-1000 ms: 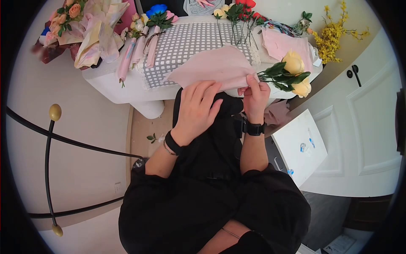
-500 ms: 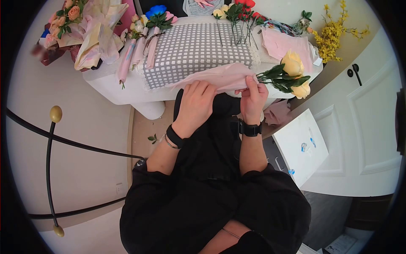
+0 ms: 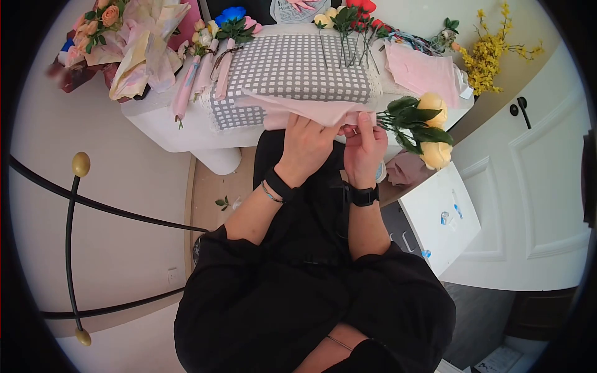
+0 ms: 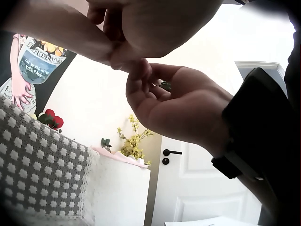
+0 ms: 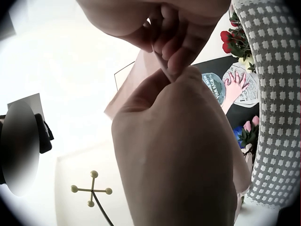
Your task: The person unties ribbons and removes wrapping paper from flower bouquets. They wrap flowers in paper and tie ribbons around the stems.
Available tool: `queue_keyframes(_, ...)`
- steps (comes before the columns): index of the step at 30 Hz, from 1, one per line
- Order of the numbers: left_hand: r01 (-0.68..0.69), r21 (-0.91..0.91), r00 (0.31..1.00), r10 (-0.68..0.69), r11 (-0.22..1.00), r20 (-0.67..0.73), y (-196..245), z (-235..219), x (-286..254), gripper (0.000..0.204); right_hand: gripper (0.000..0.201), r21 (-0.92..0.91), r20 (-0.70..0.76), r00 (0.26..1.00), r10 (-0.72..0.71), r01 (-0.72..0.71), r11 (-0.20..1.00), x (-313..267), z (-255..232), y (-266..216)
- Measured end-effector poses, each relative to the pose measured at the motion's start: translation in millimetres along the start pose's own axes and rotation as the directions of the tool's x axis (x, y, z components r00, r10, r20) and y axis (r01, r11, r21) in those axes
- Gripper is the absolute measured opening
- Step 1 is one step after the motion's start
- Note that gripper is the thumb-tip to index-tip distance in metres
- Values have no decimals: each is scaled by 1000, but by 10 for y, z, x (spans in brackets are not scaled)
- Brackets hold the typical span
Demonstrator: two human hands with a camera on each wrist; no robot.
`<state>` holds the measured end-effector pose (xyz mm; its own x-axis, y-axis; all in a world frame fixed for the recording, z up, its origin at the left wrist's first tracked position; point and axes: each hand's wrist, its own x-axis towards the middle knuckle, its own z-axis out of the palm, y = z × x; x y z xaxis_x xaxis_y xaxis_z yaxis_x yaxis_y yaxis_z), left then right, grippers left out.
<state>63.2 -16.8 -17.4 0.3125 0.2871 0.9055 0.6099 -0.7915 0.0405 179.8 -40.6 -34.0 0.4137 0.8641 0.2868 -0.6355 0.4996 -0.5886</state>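
A sheet of pink wrapping paper [image 3: 298,107] lies folded around the stems of two pale yellow artificial roses [image 3: 435,154], whose green leaves and blooms stick out to the right. My left hand [image 3: 308,148] grips the paper's near edge, its fingertips hidden behind a fold. Close beside it, my right hand [image 3: 365,152] pinches the rolled end near the leaves, thumb on top. In the left wrist view the fingertips of both hands meet at the paper [image 4: 70,30]. The stems inside are hidden.
Ahead stands a white table with a grey-and-white checked cloth [image 3: 298,62]. Several wrapped flowers [image 3: 186,93] lie at its left, red roses [image 3: 360,9] at the back, more pink sheets [image 3: 423,68] at the right. A white drawer cabinet [image 3: 441,214] stands right of my legs.
My left hand has moved right, toward the right hand, and the paper's raised part has folded down into a narrower roll. The roses have turned, the lower bloom dropping nearer to me.
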Motion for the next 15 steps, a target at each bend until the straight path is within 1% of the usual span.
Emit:
queue_keyframes(2, -11, 69, 999, 13, 998, -36, -24, -32, 38, 27, 14, 32, 40, 999, -33, 32, 999, -14, 47, 5)
queue_keyframes(3, -12, 70, 999, 15, 997, -36, -25, -45, 39, 27, 14, 33, 41, 999, -34, 33, 999, -17, 38, 9)
queue_keyframes(5, 108, -119, 991, -97, 987, 92, -22, -76, 28, 29, 20, 33, 151, 986, -63, 59, 998, -21, -9, 21)
queue_keyframes(6, 107, -120, 991, -97, 987, 93, -40, -88, 29, 29, 20, 33, 150, 987, -64, 59, 998, -9, -38, 12)
queue_keyframes(8, 72, -156, 989, -50, 985, 139, -93, -115, 49, 27, 24, 123, 346, 938, -17, -27, 992, 25, -82, -30)
queue_keyframes(9, 73, -157, 989, -51, 985, 138, -118, -125, 81, 27, 24, 121, 345, 938, -16, -27, 992, 29, -89, -50)
queue_keyframes(11, -93, -160, 992, 105, 983, 72, -152, -138, 157, 24, 13, -60, 364, 923, 121, -107, 993, 37, -101, -95)
queue_keyframes(12, -94, -160, 992, 107, 983, 71, -128, -138, 152, 24, 13, -59, 365, 923, 119, -105, 993, 55, -195, -65)
queue_keyframes(13, -95, -203, 984, 123, 975, 129, -92, -144, 142, 24, 8, -169, 453, 880, 146, -76, 983, 82, -343, 14)
queue_keyframes(14, -92, -244, 972, 140, 965, 187, -71, -147, 140, 24, 11, -273, 533, 827, 181, -34, 961, 95, -355, 37)
queue_keyframes(15, -92, -242, 972, 140, 966, 187, -64, -134, 126, 24, 25, -405, 505, 854, 124, 108, 908, 83, -384, 40)
